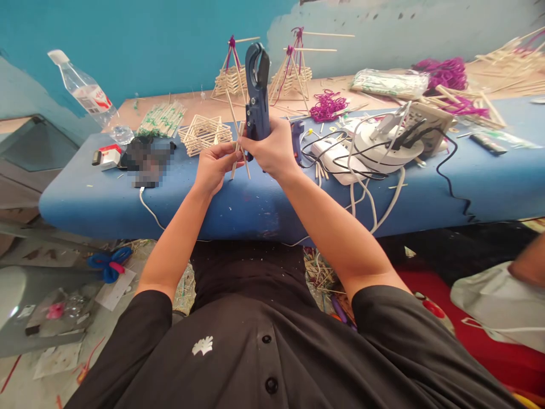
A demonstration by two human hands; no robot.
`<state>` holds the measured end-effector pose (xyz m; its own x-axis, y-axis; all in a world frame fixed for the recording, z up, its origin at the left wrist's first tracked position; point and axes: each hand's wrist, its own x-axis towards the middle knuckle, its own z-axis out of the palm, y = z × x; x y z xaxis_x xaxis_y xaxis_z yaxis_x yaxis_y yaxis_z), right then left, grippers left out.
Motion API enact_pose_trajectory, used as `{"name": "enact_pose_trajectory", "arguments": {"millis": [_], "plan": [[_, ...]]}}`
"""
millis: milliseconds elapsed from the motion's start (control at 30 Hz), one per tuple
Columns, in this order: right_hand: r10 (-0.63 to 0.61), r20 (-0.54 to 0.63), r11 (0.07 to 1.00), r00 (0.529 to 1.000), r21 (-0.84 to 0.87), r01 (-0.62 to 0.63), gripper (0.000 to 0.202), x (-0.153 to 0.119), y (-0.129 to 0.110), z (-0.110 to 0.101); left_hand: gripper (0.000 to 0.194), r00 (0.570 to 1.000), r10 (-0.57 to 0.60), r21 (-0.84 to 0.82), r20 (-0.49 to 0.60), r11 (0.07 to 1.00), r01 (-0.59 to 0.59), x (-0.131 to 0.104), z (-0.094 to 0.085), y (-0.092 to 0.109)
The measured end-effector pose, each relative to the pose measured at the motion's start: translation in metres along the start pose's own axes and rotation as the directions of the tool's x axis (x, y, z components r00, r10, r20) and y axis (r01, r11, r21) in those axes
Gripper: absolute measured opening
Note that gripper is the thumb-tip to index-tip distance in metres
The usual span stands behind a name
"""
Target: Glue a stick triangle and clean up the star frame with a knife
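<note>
Left hand [213, 170]: fingers pinched on the thin sticks [232, 109], near their crossing.
Sticks: between the hands, tilted, crossed, above the desk [97, 196].
Tool [258, 94]: dark blue, raised beside the sticks.
Right hand [276, 146]: fingers wrapped around the tool, thumb by the left fingertips.
Handling: best pinched right at the crossing, tool's weight kept off; a loose grip would probably let them pivot.
Desk: blue-topped; bottle [91, 96], stick stack [204, 135], purple cord [327, 107], white power strip [336, 162].
Room: teal wall [170, 45] behind, littered floor [25, 386].
</note>
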<state>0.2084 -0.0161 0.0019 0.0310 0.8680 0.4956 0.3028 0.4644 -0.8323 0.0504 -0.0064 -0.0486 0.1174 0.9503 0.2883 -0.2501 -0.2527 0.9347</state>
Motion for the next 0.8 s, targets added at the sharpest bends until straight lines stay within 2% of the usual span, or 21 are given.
{"name": "enact_pose_trajectory", "arguments": {"millis": [133, 300, 600, 800], "plan": [[-0.025, -0.053, 0.999, 0.998, -0.024, 0.024, 0.012, -0.004, 0.003, 0.003, 0.052, 0.999, 0.0, -0.011, -0.05, 1.0, -0.001, 0.0, 0.004, -0.001], [0.016, -0.08, 0.994, 0.997, 0.108, -0.008, 0.012, 0.0, 0.013, 0.008, 0.051, 0.999, 0.01, -0.052, -0.042, 0.999, -0.012, 0.003, 0.004, -0.001], [0.044, -0.052, 0.97, 0.998, 0.241, -0.03, 0.018, 0.002, 0.02, 0.008, 0.044, 0.996, 0.041, 0.058, -0.083, 0.998, -0.036, 0.006, -0.001, -0.004], [0.068, -0.044, 0.984, 0.997, 0.169, -0.06, 0.017, 0.004, 0.021, 0.005, 0.041, 0.998, 0.022, 0.109, -0.056, 0.994, -0.016, 0.007, -0.003, -0.005]]}}
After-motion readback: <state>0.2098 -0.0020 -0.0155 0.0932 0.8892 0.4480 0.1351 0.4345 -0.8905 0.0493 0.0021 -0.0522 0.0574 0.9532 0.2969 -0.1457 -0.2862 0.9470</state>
